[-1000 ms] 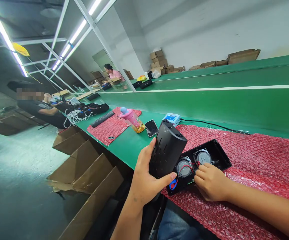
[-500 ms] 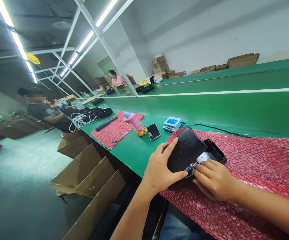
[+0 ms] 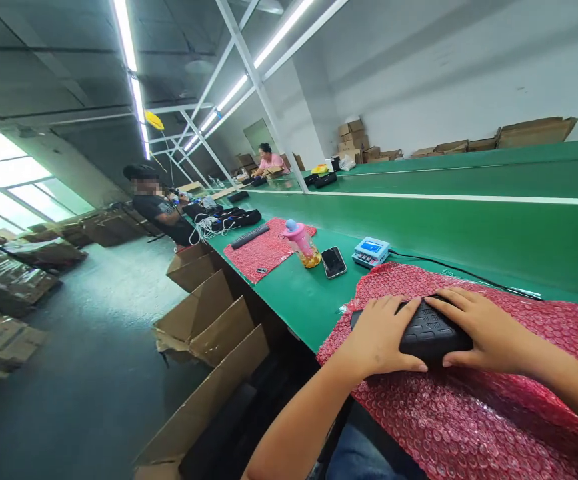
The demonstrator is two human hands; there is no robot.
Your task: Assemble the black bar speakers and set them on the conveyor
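Observation:
A black oblong plastic case [image 3: 433, 331] with a raised pattern on its top lies on red bubble wrap [image 3: 433, 420], its lid down over the body. Its inside does not show. My left hand [image 3: 381, 337] grips the left end, fingers over the far edge and thumb along the near side. Around the right part is my right hand [image 3: 491, 327], held the same way, with its thumb close to the left one. Beyond the case stands a small light-blue device [image 3: 371, 250] with a screen and a black cable [image 3: 459, 270].
A phone [image 3: 333, 262] and a pink-lidded bottle [image 3: 303, 245] stand left of the device on the green bench [image 3: 289, 300]. Farther off are a black bar [image 3: 250, 237] on bubble wrap, white cables [image 3: 209, 229] and a co-worker [image 3: 156, 207]. Cardboard boxes [image 3: 209, 320] line the bench's left side.
The lid, earlier tilted up in my left hand over exposed parts, now lies down on the case. My right hand has left the inside and grips the outside. The view has swung left.

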